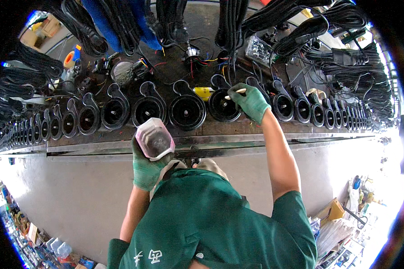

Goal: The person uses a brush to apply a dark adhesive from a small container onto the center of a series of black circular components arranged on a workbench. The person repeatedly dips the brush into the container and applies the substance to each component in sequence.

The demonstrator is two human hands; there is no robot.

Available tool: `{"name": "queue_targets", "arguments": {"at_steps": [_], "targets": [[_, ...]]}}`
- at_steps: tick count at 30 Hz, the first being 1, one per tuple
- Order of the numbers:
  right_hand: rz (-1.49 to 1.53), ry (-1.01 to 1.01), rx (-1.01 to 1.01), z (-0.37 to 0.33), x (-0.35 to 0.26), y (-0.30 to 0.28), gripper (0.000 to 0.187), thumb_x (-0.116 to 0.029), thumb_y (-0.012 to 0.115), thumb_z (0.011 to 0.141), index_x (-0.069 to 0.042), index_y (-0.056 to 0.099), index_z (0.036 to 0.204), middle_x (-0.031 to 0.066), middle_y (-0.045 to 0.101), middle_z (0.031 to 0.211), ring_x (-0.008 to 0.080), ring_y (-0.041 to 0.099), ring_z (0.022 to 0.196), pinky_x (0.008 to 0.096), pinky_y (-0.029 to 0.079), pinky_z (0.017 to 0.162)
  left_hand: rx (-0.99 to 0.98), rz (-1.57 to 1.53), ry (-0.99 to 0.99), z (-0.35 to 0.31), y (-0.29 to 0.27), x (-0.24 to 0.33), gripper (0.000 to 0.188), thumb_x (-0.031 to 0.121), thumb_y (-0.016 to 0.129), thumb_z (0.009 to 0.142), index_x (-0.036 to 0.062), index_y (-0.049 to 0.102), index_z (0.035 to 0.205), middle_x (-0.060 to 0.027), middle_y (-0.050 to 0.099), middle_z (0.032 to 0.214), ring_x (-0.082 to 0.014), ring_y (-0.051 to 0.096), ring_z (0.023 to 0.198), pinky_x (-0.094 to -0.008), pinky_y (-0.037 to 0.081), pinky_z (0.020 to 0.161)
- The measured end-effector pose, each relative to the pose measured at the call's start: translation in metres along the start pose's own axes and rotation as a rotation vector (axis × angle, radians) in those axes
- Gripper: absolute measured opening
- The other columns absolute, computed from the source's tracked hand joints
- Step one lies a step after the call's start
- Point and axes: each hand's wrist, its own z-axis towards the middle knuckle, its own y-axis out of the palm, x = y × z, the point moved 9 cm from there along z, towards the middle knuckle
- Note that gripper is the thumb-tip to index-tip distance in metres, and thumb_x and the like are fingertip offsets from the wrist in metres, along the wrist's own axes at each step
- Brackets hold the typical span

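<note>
My left hand [148, 170], in a green glove, is closed round a translucent plastic tub [155, 140]. Dark residue coats the inside of the tub, which I hold just in front of the bench edge. Between the fingers of my gloved right hand [253, 105] is a thin pale stick [236, 93]; whether it has bristles is hidden. That hand hovers at the right rim of a black round housing [224, 112] with a hooked top and a metal shaft in its middle. To its left sits a similar black housing [187, 112].
More such housings line the bench [238, 127] on both sides. Behind them lie a yellow cylinder [204, 93], a small motor [192, 53] with coloured wires, and a clear box of metal parts [259, 50]. Bundled black cables [231, 27] hang along the far side.
</note>
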Motion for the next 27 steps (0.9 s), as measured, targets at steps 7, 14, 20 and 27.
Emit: {"name": "queue_targets", "arguments": {"at_steps": [7,14,20,27], "targets": [[-0.447,-0.184,-0.088,0.001,-0.029,0.030,0.025,-0.027,0.067,0.099,-0.006,0.067,0.112,0.0146,0.075,0.092,0.0245,0.070,0.082,0.0379,0.054,0.077,-0.008,-0.010,-0.062,-0.005,-0.030,-0.008,0.102,0.008,0.096,0.067,0.0092,0.034,0.149,-0.0084,0.055,0.138,-0.0213,0.058,0.123,-0.0362,0.052,0.104],[-0.652,-0.294,-0.078,-0.016,-0.024,0.017,0.021,-0.016,0.070,0.090,-0.009,0.071,0.110,0.0148,0.074,0.092,0.0293,0.071,0.084,0.0395,0.056,0.078,-0.092,0.052,-0.031,0.003,-0.035,-0.007,0.105,0.013,0.097,0.065,0.0079,0.035,0.150,-0.0093,0.054,0.142,-0.0230,0.057,0.127,-0.0372,0.050,0.108],[-0.025,-0.251,0.232,-0.079,-0.026,-0.052,0.019,-0.006,0.067,0.098,-0.005,0.071,0.116,0.0014,0.069,0.097,0.0090,0.060,0.085,0.0257,0.051,0.076,-0.105,0.031,-0.007,-0.002,-0.025,-0.002,0.103,0.014,0.095,0.067,0.0076,0.034,0.150,-0.0087,0.055,0.142,-0.0234,0.056,0.129,-0.0385,0.047,0.110],[0.217,-0.030,0.389,-0.120,0.057,-0.129,0.013,-0.004,0.067,0.098,-0.005,0.069,0.111,0.0000,0.067,0.086,0.0086,0.057,0.072,0.0251,0.048,0.062,-0.032,0.009,-0.039,-0.018,0.010,0.006,0.098,0.014,0.097,0.068,0.0057,0.039,0.146,-0.0081,0.053,0.140,-0.0218,0.055,0.126,-0.0371,0.046,0.109]]}}
